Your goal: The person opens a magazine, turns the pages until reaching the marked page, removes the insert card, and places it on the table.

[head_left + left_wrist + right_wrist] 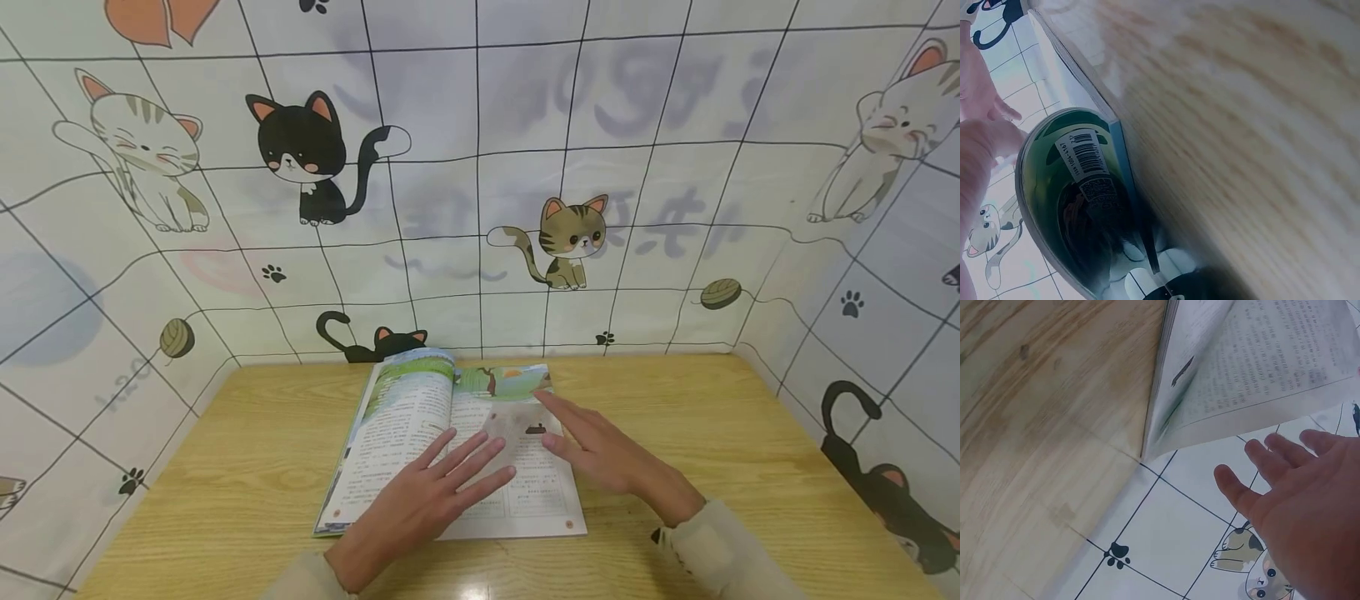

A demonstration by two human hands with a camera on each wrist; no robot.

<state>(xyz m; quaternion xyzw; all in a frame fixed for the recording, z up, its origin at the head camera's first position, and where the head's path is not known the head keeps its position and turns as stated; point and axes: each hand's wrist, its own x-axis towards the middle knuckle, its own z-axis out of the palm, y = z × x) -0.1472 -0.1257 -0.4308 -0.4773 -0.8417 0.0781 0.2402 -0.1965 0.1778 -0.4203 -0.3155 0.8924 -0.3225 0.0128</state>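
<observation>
In the head view an open book (517, 500) with printed text and coloured pictures lies on the table. My left hand (431, 500), fingers spread and straight, is over its lower middle, across the fold side. Over the right page's outer edge is my right hand (600, 454), its fingers extended and the thumb apart. The right wrist view has a page (1272, 369) standing up in a curve, with the right hand (1310, 506) beside it, gripping nothing. The left wrist view looks at the book's curved green cover (1047, 169) with a barcode, next to the left hand (979, 150).
The wooden table (675, 400) extends on both sides of the book. Behind it and at its sides hangs a white gridded cloth (442, 192) printed with cartoon cats, paw prints and yarn balls. Pale sleeves (720, 550) cover my forearms.
</observation>
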